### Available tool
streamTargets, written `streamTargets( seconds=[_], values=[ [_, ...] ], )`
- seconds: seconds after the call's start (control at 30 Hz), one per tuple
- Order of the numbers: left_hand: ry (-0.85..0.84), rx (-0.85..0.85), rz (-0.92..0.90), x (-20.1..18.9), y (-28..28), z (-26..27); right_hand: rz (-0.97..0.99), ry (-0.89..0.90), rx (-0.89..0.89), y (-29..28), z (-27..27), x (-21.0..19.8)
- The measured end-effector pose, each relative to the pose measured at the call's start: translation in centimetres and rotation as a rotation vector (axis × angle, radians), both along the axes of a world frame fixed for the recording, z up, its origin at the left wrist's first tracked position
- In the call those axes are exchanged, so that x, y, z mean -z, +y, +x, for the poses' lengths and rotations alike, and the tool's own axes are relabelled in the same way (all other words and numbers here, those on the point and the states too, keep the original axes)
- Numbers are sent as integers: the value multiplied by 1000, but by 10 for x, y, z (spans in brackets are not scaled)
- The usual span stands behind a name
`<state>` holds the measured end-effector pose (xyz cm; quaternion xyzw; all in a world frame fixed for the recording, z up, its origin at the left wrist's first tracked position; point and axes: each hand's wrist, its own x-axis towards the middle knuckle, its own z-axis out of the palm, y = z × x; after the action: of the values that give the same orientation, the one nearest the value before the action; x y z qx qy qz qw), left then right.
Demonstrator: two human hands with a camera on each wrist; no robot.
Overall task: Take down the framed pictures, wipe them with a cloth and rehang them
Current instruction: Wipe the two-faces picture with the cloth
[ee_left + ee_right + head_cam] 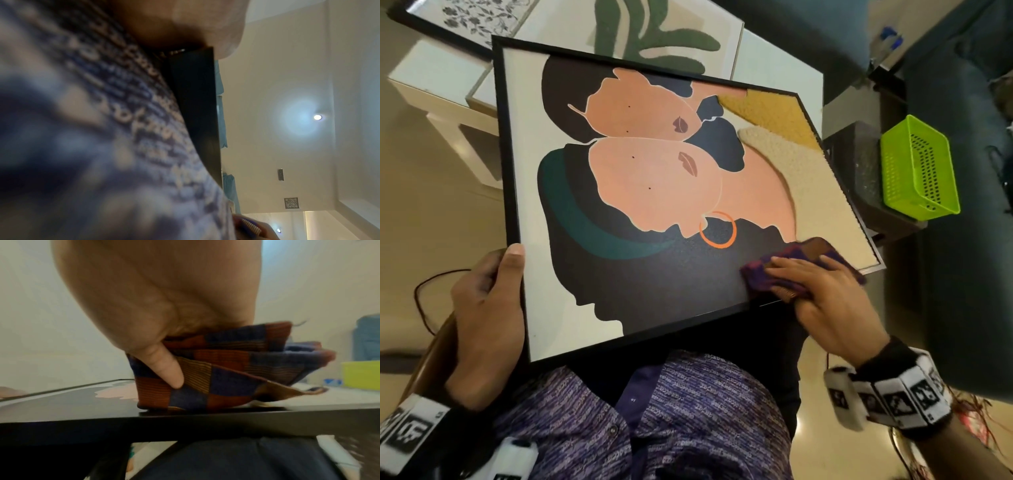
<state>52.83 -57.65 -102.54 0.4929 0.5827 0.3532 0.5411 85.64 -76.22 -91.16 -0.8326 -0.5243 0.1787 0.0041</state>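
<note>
Our left hand [482,308] grips the black-framed picture [654,192] by its edge; our right hand [825,294] presses the folded checked cloth [804,253] near its lower corner. Stiff, probably fragile: we hold the frame.

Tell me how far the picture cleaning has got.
Done: three pictures are off the wall, the faces picture on the lap, the green-plant picture and floral picture on the white table. In hand: the left hand grips the frame's edge while the right hand presses the checked cloth near its lower corner. Left: rehanging; whether the others are wiped is unclear.
</note>
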Motion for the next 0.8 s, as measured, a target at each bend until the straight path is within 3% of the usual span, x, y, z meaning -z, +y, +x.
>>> streamTargets(
  seconds=[0.13, 0.23, 0.3, 0.43, 0.5, 0.6, 0.73, 0.8],
  values=[
    [24, -6, -11, 1, -1, 1, -100, -152, 98, -19, 24, -12],
    [15, 9, -22, 1, -1, 1, -79, -146, 179, -22, 29, -16],
    [14, 6, -21, 1, 0, 1, -9, -182, 132, -21, 18, -17],
    [-2, -7, -34, 3, 0, -2, 114, -15, -36, -18, -14, -13],
    [-6, -10, -38, 4, 0, -2, 94, 20, -18, -18, -4, -10],
    [4, -1, -26, 3, 0, -1, 84, -69, 51, -18, 7, -12],
    [7, 6, -35, 2, -1, -1, 129, 79, 6, -24, -14, -10],
    [5, 3, -43, 1, -2, 0, 97, 68, 28, -26, -4, -7]
  ],
)
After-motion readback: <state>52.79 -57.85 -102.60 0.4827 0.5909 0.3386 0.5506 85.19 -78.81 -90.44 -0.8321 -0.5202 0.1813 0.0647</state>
